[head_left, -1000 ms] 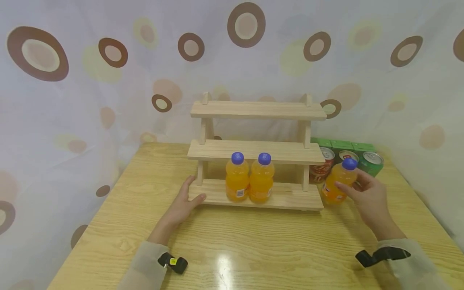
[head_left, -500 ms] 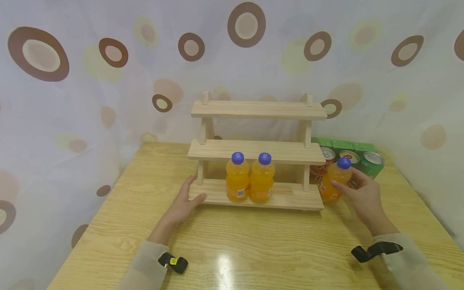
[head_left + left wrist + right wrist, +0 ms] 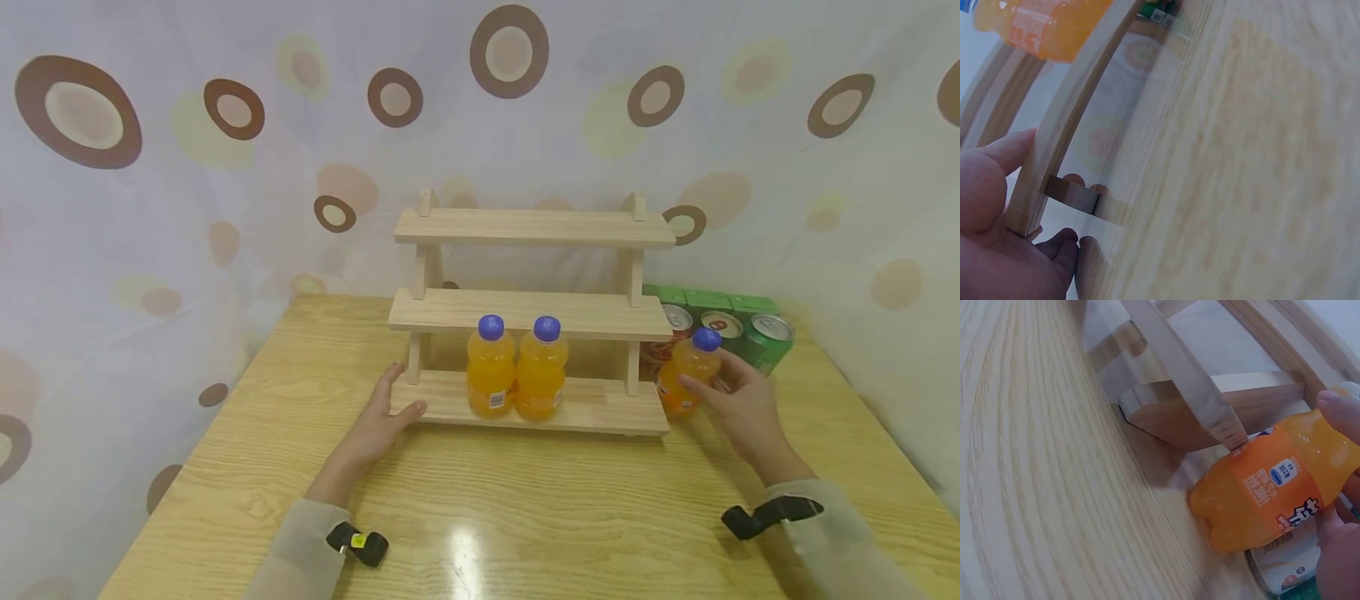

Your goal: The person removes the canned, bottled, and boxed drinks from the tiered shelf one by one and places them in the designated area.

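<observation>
A three-tier wooden display shelf (image 3: 528,308) stands on the table. My left hand (image 3: 375,427) grips the left end of its lowest board (image 3: 1075,81), thumb on top and fingers beneath in the left wrist view. My right hand (image 3: 753,412) holds an orange soda bottle (image 3: 678,383) with a blue cap, thumb and fingers around its upper part. That bottle is beside the right end of the lowest board; in the right wrist view its label (image 3: 1275,481) overlaps the board's corner. Two more orange soda bottles, one (image 3: 491,367) left and one (image 3: 542,371) right, stand side by side on the lowest board.
Behind the held bottle, drink cans, including a green one (image 3: 768,337), stand in front of green boxes (image 3: 708,298) at the back right. A patterned cloth (image 3: 525,150) hangs behind the wood-grain table (image 3: 525,508).
My right hand has moved a little left with the bottle, bringing it closer to the shelf's right end. My left hand and the two standing bottles have stayed put.
</observation>
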A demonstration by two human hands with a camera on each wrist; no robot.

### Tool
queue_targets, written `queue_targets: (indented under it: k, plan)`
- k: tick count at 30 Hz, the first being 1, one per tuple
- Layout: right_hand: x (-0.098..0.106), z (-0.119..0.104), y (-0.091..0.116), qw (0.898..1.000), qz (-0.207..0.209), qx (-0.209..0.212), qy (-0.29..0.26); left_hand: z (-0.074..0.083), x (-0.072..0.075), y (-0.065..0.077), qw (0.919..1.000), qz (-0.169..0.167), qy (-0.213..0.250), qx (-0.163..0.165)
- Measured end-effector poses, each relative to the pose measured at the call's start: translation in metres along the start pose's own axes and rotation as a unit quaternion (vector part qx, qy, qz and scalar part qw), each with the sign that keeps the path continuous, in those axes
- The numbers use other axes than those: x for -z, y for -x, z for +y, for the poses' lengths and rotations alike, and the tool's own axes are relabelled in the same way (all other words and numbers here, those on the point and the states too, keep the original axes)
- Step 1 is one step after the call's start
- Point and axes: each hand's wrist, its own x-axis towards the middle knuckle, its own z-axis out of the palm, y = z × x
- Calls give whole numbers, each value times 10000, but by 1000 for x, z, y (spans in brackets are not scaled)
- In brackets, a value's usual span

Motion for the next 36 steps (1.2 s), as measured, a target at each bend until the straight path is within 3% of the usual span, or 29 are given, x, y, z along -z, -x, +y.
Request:
queue_targets:
  k: [5,12,24,36]
  plan:
    - [1,4,-1,9999,-131,-34,-14,0,0,1,10000,18,14,-27]
    - [8,7,5,9997,-7,-227,-81,1,-1,1,10000,-39,35,11]
    - [21,-1,21,9958,174,-208,-879,36,3,16,9994,-256,197,88]
    - [23,-14,36,9807,274,-99,-1932,36,3,16,9994,-269,190,73]
